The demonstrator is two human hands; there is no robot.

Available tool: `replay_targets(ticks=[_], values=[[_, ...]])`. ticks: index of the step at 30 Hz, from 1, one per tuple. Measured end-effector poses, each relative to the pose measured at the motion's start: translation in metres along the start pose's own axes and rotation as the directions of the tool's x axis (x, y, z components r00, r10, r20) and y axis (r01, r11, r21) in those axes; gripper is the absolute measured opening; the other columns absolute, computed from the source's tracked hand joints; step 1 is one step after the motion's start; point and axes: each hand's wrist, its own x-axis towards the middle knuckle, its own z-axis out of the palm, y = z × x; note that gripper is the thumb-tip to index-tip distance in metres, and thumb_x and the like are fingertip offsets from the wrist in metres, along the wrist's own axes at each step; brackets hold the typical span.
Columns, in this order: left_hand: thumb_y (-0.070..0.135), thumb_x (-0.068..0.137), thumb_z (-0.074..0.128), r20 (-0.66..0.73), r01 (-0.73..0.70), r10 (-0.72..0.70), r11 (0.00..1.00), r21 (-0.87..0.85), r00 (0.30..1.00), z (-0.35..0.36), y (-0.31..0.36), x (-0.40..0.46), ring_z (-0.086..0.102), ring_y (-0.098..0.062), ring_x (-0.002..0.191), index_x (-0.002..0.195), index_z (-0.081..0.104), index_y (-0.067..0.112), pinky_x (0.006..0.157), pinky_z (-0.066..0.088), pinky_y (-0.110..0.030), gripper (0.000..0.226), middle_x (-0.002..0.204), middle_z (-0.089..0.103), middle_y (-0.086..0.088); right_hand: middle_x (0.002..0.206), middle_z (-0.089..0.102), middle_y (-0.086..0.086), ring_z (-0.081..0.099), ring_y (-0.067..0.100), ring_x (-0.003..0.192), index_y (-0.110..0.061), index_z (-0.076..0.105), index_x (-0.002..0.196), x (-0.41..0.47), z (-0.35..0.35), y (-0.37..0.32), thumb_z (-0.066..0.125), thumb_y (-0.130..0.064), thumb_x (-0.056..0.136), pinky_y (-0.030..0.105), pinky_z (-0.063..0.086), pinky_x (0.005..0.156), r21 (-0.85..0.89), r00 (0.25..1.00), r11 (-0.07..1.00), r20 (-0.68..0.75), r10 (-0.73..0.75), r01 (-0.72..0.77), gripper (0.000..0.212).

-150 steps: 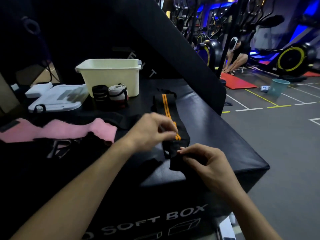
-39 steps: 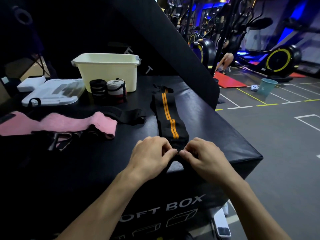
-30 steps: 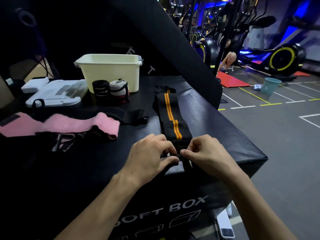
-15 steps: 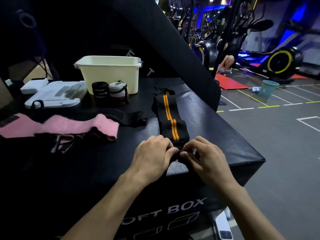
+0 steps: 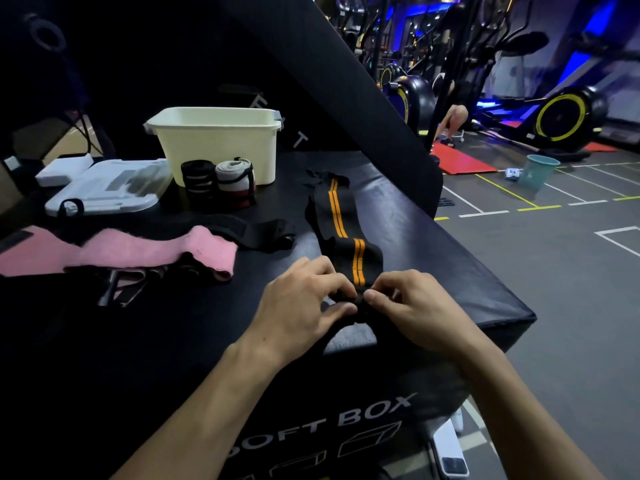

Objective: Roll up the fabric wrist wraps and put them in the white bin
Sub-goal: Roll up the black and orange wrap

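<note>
dim gym, grey floor (image 5: 554, 271) with painted lines, red mat (image 5: 460, 162), blue-lit exercise machines (image 5: 561, 119)

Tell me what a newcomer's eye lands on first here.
First, the left hand and right hand pinching the near end of the black wrap with orange stripes at the front of the soft box. Next, the white bin at the back, two rolled wraps before it.
</note>
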Motion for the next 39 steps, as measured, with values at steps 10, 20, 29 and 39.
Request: replay_targets(ticks=[10,20,29,39], values=[[0.05,0.095,0.062,0.043,0.046,-0.045,0.999,-0.016,0.998,0.006,0.0,0.011,0.046,-0.01,0.093,0.1,0.071,0.036,0.082,0.049,-0.038,0.017,0.098,0.055,0.014,0.091,0.058,-0.014,0.055,0.012,0.083,-0.025,0.068,0.085,-0.01,0.021,-0.006,0.074,-0.024,0.09,0.032,0.049,0.072,-0.053,0.911,0.977,-0.354,-0.211,0.206,0.008],[0.048,0.098,0.06,0.117,0.232,-0.221,0.968,-0.096,0.968,0.01,-0.003,0.024,0.051,-0.017,0.104,0.098,0.073,0.036,0.095,0.044,-0.041,0.017,0.095,0.055,0.009,0.094,0.064,-0.015,0.057,0.016,0.092,-0.033,0.067,0.104,-0.018,0.025,0.004,0.075,-0.035,0.08,0.036,0.045,0.076,-0.272,0.881,0.922,-0.314,-0.355,0.275,0.025],[0.054,0.095,0.06,0.092,0.321,-0.313,0.942,-0.095,0.945,0.013,0.0,0.032,0.059,-0.017,0.104,0.092,0.073,0.036,0.091,0.048,-0.039,0.022,0.095,0.057,0.009,0.093,0.069,-0.018,0.055,0.016,0.088,-0.035,0.066,0.1,-0.014,0.025,-0.001,0.078,-0.04,0.078,0.037,0.048,0.076,-0.236,0.905,0.954,-0.338,-0.258,0.183,0.025],[0.051,0.093,0.064,0.05,0.185,-0.18,0.973,-0.139,0.982,0.011,-0.007,0.022,0.058,-0.003,0.088,0.1,0.069,0.039,0.076,0.049,-0.029,0.015,0.092,0.053,0.013,0.103,0.058,-0.013,0.048,0.017,0.096,-0.035,0.065,0.106,0.001,0.029,0.0,0.067,-0.045,0.091,0.038,0.044,0.076,-0.236,0.928,0.963,-0.315,-0.199,0.127,0.018]])
